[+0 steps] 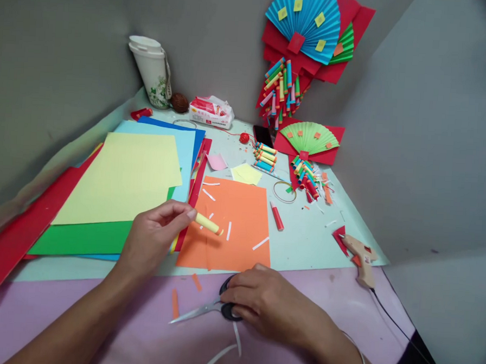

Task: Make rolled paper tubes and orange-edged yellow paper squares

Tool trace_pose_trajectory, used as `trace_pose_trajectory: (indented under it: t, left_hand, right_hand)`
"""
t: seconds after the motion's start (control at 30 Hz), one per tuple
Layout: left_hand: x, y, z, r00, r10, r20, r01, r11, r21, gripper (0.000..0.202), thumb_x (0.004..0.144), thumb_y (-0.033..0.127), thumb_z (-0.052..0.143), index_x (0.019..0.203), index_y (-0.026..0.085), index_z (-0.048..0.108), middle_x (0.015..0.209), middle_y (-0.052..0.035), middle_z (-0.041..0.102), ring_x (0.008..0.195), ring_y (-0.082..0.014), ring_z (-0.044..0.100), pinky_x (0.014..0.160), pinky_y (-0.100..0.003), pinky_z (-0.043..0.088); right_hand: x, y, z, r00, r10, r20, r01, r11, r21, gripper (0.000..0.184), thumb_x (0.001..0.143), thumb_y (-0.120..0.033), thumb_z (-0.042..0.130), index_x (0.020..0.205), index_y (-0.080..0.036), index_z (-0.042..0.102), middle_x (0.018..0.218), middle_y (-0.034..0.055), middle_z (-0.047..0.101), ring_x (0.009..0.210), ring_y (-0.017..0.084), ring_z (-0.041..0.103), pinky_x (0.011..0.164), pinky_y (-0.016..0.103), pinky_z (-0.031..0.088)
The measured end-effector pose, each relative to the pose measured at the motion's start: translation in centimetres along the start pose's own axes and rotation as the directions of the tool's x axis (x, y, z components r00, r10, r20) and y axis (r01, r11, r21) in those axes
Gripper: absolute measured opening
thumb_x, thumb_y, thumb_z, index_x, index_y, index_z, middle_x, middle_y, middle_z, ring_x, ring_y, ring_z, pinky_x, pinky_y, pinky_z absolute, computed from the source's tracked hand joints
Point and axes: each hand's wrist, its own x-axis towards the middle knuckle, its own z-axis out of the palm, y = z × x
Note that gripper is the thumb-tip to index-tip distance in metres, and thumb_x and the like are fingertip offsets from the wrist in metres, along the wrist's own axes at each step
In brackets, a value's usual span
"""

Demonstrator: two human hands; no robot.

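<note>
Pinched between thumb and fingers of my left hand [153, 234] is a yellow rolled paper tube [207, 223], with a bit of orange at its far end. It hovers over an orange paper sheet [242, 203] that carries several thin white strips. My right hand [265, 297] is closed over the black handles of the scissors [203, 311], which rest near the table's front with blades pointing left. Small orange paper strips [175, 303] lie beside the blades. A long white strip [217, 360] curls below the handles.
Coloured paper sheets [121, 175] are stacked at left. Finished tubes [265, 157], a red glue stick-like tube [277, 216], a bangle [284, 192] and a phone [263, 135] lie right of centre. A corded glue gun [361, 259] sits far right. Paper fans [308, 22] and a cup [151, 71] stand behind.
</note>
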Motion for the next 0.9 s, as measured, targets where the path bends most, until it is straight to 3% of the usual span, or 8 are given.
trace_pose_trajectory:
  t: [0.27, 0.33, 0.43, 0.5, 0.6, 0.73, 0.9]
  left_hand:
    - [-0.2, 0.1, -0.1, 0.995, 0.102, 0.023, -0.102, 0.995, 0.015, 0.016, 0.082, 0.041, 0.068, 0.08, 0.025, 0.073, 0.088, -0.0005, 0.071, 0.088, -0.0207, 0.064, 0.084, -0.03, 0.05]
    - [-0.4, 0.3, 0.1, 0.988, 0.149, 0.034, -0.149, 0.989, 0.023, 0.015, 0.083, 0.039, 0.067, 0.079, 0.025, 0.072, 0.088, -0.0008, 0.07, 0.088, -0.0202, 0.064, 0.084, -0.03, 0.05]
    - [-1.1, 0.9, 0.7, 0.971, 0.228, 0.073, -0.229, 0.973, 0.013, 0.013, 0.084, 0.034, 0.066, 0.075, 0.026, 0.07, 0.088, -0.0004, 0.069, 0.087, -0.0184, 0.064, 0.083, -0.028, 0.051]
    - [-1.7, 1.1, 1.3, 0.954, 0.276, 0.116, -0.279, 0.96, 0.004, 0.01, 0.083, 0.031, 0.067, 0.075, 0.026, 0.071, 0.087, 0.0006, 0.07, 0.087, -0.0171, 0.065, 0.085, -0.027, 0.051]
    - [-2.5, 1.2, 2.0, 0.932, 0.313, 0.181, -0.317, 0.948, -0.008, 0.007, 0.083, 0.028, 0.069, 0.078, 0.028, 0.073, 0.088, 0.0016, 0.07, 0.085, -0.0155, 0.067, 0.083, -0.026, 0.053]
    - [-2.8, 0.9, 2.3, 0.926, 0.327, 0.189, -0.33, 0.944, -0.02, 0.005, 0.083, 0.028, 0.071, 0.08, 0.03, 0.075, 0.088, 0.0016, 0.071, 0.086, -0.0155, 0.067, 0.082, -0.025, 0.053]
    - [-2.5, 0.7, 2.4, 0.928, 0.31, 0.208, -0.308, 0.95, -0.043, 0.003, 0.081, 0.029, 0.074, 0.078, 0.03, 0.075, 0.088, 0.0026, 0.072, 0.086, -0.0141, 0.068, 0.082, -0.022, 0.053]
  right_hand:
    - [0.3, -0.5, -0.3, 0.996, -0.051, -0.071, 0.046, 0.997, -0.063, 0.019, 0.09, -0.013, 0.058, 0.099, -0.025, 0.069, 0.091, 0.0036, 0.074, 0.087, 0.02, 0.064, 0.08, 0.035, 0.047]
    - [0.4, -0.2, -0.4, 0.984, -0.008, -0.177, 0.006, 1.0, -0.016, 0.019, 0.091, -0.016, 0.06, 0.107, -0.025, 0.066, 0.098, 0.0049, 0.074, 0.092, 0.021, 0.064, 0.085, 0.038, 0.049]
    - [0.5, 0.5, -0.3, 0.883, 0.12, -0.454, -0.086, 0.992, 0.094, 0.032, 0.09, -0.025, 0.064, 0.122, -0.024, 0.059, 0.112, 0.0091, 0.07, 0.102, 0.022, 0.063, 0.089, 0.039, 0.051]
    - [0.5, 1.0, -0.1, 0.819, 0.205, -0.536, -0.128, 0.976, 0.178, 0.04, 0.089, -0.028, 0.066, 0.128, -0.024, 0.056, 0.113, 0.0101, 0.068, 0.1, 0.022, 0.064, 0.086, 0.037, 0.053]
    - [0.7, 1.3, 0.3, 0.801, 0.302, -0.517, -0.163, 0.941, 0.297, 0.036, 0.089, -0.029, 0.065, 0.124, -0.023, 0.06, 0.102, 0.007, 0.071, 0.087, 0.018, 0.067, 0.079, 0.032, 0.055]
    - [1.0, 1.3, 0.7, 0.781, 0.354, -0.515, -0.175, 0.915, 0.363, 0.02, 0.091, -0.026, 0.061, 0.108, -0.022, 0.068, 0.084, 0.003, 0.071, 0.075, 0.015, 0.066, 0.072, 0.028, 0.055]
    - [1.1, 1.5, 0.9, 0.746, 0.405, -0.529, -0.192, 0.891, 0.411, 0.02, 0.088, -0.025, 0.064, 0.107, -0.022, 0.068, 0.085, 0.0032, 0.069, 0.073, 0.015, 0.065, 0.071, 0.028, 0.055]
